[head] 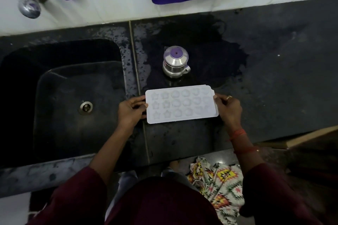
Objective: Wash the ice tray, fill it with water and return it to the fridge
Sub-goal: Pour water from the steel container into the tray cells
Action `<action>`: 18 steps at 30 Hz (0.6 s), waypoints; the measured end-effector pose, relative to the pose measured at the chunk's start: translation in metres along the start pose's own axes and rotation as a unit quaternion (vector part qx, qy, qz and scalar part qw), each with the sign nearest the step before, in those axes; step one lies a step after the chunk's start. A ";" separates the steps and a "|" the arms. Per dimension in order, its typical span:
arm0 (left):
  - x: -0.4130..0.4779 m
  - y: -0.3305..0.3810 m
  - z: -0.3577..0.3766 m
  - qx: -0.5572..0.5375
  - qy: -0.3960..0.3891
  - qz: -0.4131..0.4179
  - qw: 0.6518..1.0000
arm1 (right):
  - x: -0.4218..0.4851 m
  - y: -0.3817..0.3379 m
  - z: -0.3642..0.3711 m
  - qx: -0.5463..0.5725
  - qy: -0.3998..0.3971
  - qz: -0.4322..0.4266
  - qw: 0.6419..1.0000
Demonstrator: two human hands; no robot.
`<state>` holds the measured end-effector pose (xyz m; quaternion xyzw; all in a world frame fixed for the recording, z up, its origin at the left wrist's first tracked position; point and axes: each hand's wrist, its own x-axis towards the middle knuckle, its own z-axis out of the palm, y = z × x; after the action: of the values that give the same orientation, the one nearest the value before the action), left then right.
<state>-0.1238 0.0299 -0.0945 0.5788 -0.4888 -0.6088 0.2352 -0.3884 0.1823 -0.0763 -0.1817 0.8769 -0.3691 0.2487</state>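
As L hand (130,111) & R hand (228,109) pinch its 2 ends, ice tray (181,106) level

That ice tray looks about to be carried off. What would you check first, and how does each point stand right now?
1. Grip: the left hand and right hand each hold a short end of the ice tray: ok.
2. Tray level: it looks flat: ok.
3. Moulds filled with water: cannot tell.
4. Nothing in the way: the steel jug stands behind the tray, apart from it: ok.
5. Dry countertop: a wet patch spreads around the jug: not ok.
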 end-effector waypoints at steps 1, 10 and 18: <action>-0.001 0.000 0.000 0.001 0.004 -0.001 1.000 | 0.001 -0.001 0.000 -0.021 0.002 -0.009 1.000; 0.006 0.009 -0.002 -0.002 0.108 0.033 0.994 | 0.015 -0.056 0.019 0.016 -0.005 -0.138 0.990; 0.019 0.014 0.000 -0.003 0.064 -0.010 0.998 | 0.037 -0.097 0.062 0.038 -0.082 -0.106 0.990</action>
<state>-0.1320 0.0079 -0.0916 0.6209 -0.4650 -0.5743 0.2615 -0.3696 0.0648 -0.0534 -0.2936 0.8147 -0.4101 0.2861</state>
